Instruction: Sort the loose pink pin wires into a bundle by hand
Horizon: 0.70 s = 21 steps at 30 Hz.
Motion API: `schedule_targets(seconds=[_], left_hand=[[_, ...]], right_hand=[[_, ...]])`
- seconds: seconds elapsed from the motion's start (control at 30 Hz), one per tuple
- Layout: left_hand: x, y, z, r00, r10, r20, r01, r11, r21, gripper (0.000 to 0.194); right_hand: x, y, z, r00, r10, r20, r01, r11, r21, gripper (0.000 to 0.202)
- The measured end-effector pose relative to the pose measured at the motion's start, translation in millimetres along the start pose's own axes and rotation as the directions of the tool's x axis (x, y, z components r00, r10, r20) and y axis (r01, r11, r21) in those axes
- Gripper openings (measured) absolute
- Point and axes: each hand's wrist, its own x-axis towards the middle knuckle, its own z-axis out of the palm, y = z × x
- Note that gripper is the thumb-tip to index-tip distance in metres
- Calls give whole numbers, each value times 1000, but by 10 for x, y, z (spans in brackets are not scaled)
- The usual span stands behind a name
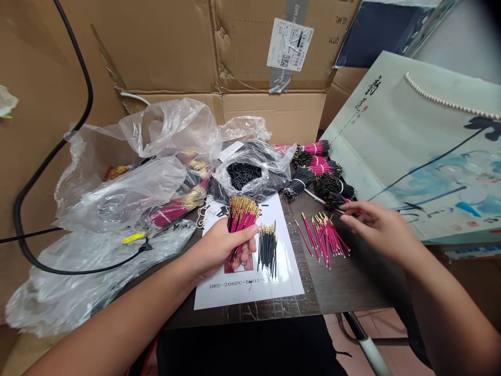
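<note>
My left hand [225,243] is closed round a thick bundle of magenta wires [241,222] with gold-coloured terminals pointing up and away from me. Just right of it, a row of short black wires [267,250] with gold ends lies on a printed white sheet [289,282]. My right hand [376,224] hovers at the right, beside tied black wire bundles, its thumb and index finger nearly together. A bit of magenta shows between those fingers, but what they pinch is too small to make out. Below and left of that hand, loose magenta wires [326,237] lie fanned out on the dark table.
An open clear bag [258,180] of small black sleeves stands behind the sheet. Tied magenta and black bundles [319,166] lie to its right. Plastic bags [129,193] with more wires fill the left. Cardboard [270,115] and a paper gift bag [430,156] border the table.
</note>
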Motion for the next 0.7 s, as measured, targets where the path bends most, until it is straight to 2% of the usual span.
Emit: schedule_targets(seconds=[0.07, 0.13, 0.27, 0.33, 0.43, 0.47, 0.53, 0.6, 0.67, 0.7], left_hand=[[-3, -10, 7, 1000, 2, 13, -2, 999, -38, 47], [-4, -17, 14, 1000, 10, 12, -8, 995, -99, 44], [-4, 2, 27, 999, 34, 3, -33, 977, -209, 39], [-3, 19, 31, 999, 49, 5, -46, 970, -241, 39], [-4, 32, 31, 998, 67, 11, -61, 961, -268, 37], [-4, 32, 28, 998, 66, 18, -59, 961, -269, 36], [-5, 26, 20, 998, 45, 37, -35, 967, -254, 34], [-5, 17, 8, 998, 17, 57, -4, 972, -233, 34], [-6, 11, -6, 996, -4, 86, 21, 979, -202, 38], [-7, 10, -11, 995, -12, 104, 31, 982, -184, 41]], right_hand=[[-55, 6, 79, 999, 37, 14, -35, 991, -131, 45], [-94, -15, 182, 995, 60, 74, -45, 982, -185, 45], [-139, -96, 344, 994, -38, 104, 57, 981, -185, 42], [-150, -174, 361, 994, -86, 68, 98, 972, -212, 39], [-151, -409, 345, 987, -133, -88, 110, 967, -231, 32], [-146, -523, 348, 981, -149, -125, 124, 973, -193, 29], [-121, -784, 387, 980, -175, -93, 175, 985, -8, 26], [-72, -1042, 473, 974, -204, 94, 180, 959, 218, 29], [1, -1247, 583, 938, -220, 269, 106, 918, 382, 34], [43, -1319, 636, 920, -226, 319, 61, 889, 453, 36]])
